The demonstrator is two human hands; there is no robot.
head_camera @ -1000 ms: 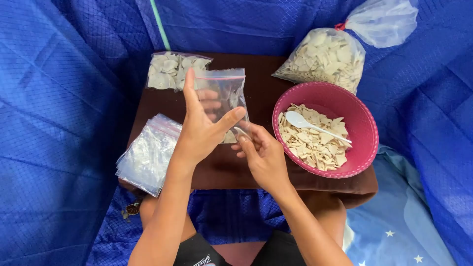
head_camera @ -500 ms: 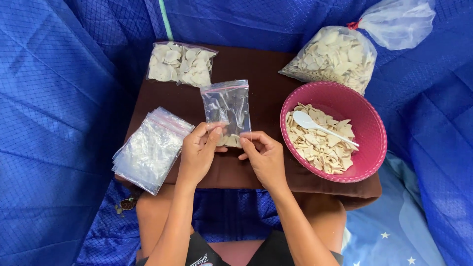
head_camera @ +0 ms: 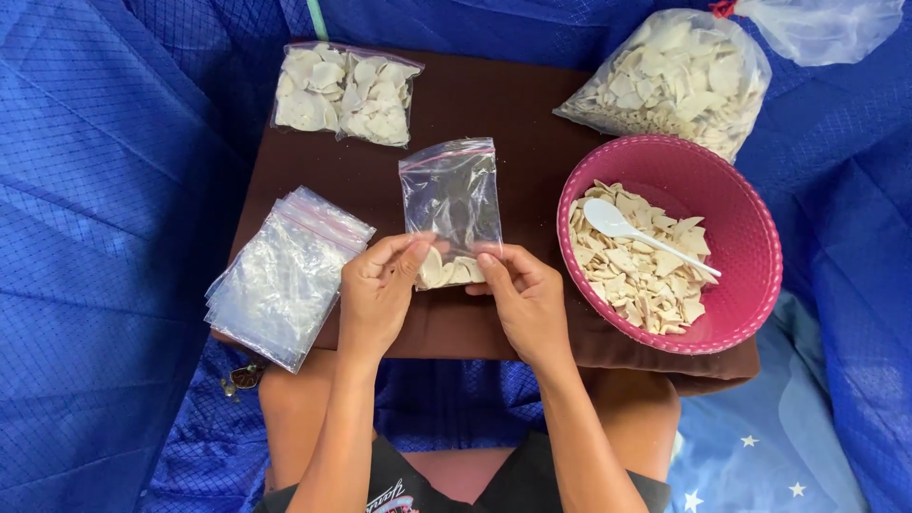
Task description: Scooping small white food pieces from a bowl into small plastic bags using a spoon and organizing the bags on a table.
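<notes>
On brown mat: both hands (head_camera: 380, 290) (head_camera: 522, 294) pinching clear zip bag (head_camera: 451, 199), prob. w/ chips.

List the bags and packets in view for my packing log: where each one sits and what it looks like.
Small zip bag: centre, held by left hand and right hand; clear, a few pale chips at the bottom.
Filled zip bag: top left; flat, full of chips.
Stack of empty zip bags: left; clear, rectangular.
Large tied bag: top right; bulging with chips.
No labels or screens show.
</notes>
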